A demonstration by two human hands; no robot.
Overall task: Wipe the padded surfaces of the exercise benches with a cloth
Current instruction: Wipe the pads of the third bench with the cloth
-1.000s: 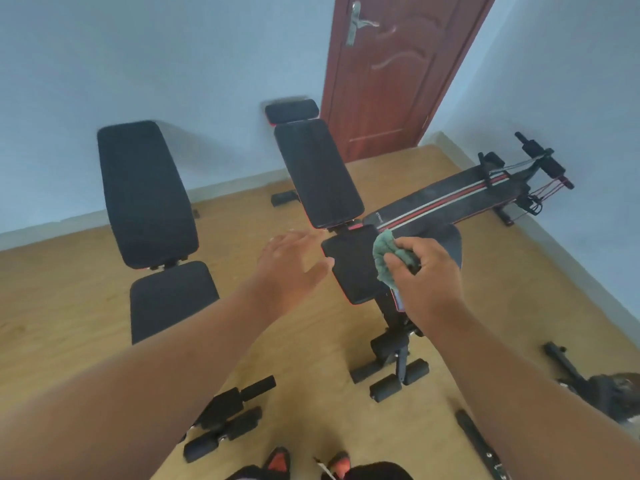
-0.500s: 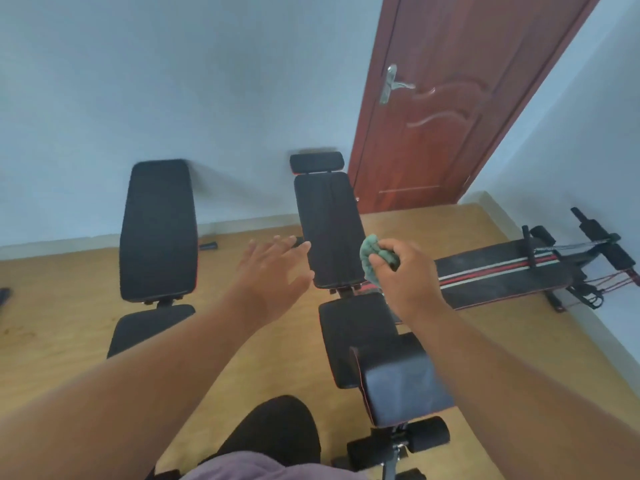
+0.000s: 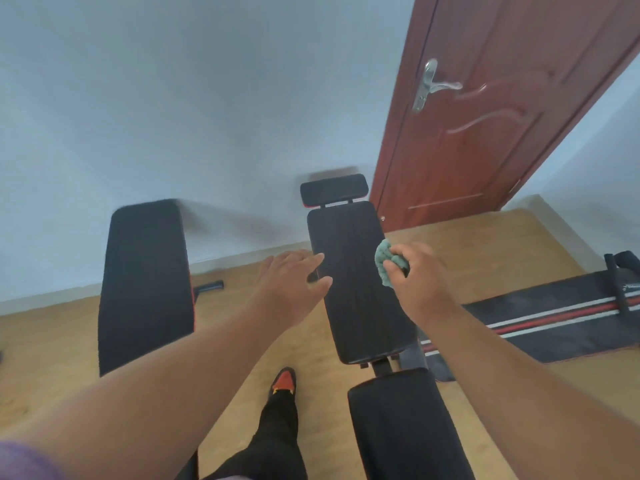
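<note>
— What's way over on the left?

— A black bench (image 3: pixel 145 282) with a long padded back. Nobody is touching it. I can't tell if it's been cleaned, so I think it is waiting for its turn.

— And the left hand (image 3: pixel 291 285)?

— It's flat and spread out, holding nothing. Its fingertips are at the left edge of the middle bench's back pad (image 3: pixel 353 289). I can't tell if they press on it.

— Where's the cloth?

— The green cloth (image 3: pixel 386 266) is bunched up in the right hand (image 3: pixel 419 282). The fingers are curled tight around it. It's at the right edge of that same pad, about halfway up. It looks like it's touching, but I'm not sure.

— So is the job nearly done?

— I don't think so. It looks like the start. The little headrest (image 3: pixel 334 190), the seat pad (image 3: pixel 405 420) and the striped board (image 3: pixel 554 320) on the floor all look left to do.
</note>
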